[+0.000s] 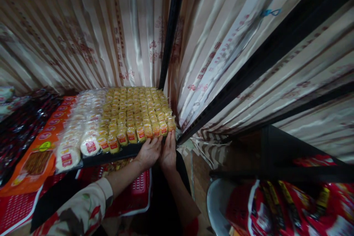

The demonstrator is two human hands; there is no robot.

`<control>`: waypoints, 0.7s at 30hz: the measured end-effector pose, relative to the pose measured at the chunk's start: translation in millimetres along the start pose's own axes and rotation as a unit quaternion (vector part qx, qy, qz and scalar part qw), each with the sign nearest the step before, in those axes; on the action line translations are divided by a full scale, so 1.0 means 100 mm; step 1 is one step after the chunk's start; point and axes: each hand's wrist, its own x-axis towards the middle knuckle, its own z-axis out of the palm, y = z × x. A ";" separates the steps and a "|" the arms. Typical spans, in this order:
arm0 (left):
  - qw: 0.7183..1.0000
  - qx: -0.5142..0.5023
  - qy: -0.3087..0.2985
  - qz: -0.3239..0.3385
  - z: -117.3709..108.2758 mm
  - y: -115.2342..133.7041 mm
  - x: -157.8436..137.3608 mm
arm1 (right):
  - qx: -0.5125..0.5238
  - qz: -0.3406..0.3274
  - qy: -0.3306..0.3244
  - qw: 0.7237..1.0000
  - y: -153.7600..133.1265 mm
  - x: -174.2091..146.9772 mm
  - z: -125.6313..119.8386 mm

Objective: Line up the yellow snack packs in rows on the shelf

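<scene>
Two bare forearms reach up from the bottom edge, the left in a light patterned sleeve (pixel 80 204). Below the left forearm: a red basket (pixel 142 186) with a pale rim. Lower right: a pale basin (pixel 217 199), with red packages (pixel 287 210) beside it.

Left hand (pixel 149 152): fingers close together, slightly bent, tips at the front row of yellow packets (pixel 135 118). Right hand (pixel 168 153): just beside it, fingers nearly straight, tips against the right-end packet. Cannot tell if either has a grip.

Yellow packets stand in tight rows on a black shelf (pixel 110 158), red labels forward. Left of them, touching: white packets (pixel 83 129). Further left, an orange bag (pixel 41 151), then dark packages (pixel 24 132), blurred.

Behind: black upright (pixel 173 29) at the shelf's back corner; pleated curtain (pixel 96 29), red print.
</scene>
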 end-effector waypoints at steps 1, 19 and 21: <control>1.000 0.003 0.011 0.002 0.00 0.00 -0.02 | 0.001 -0.005 0.000 1.000 0.00 -0.01 0.00; 0.971 -0.231 0.032 -0.049 0.05 0.23 -1.05 | 0.067 -0.095 -0.066 0.991 -0.38 -0.45 -0.20; 0.961 -0.269 0.001 -0.071 0.11 0.28 -1.28 | 0.069 -0.101 -0.173 0.977 -0.45 -0.66 -0.13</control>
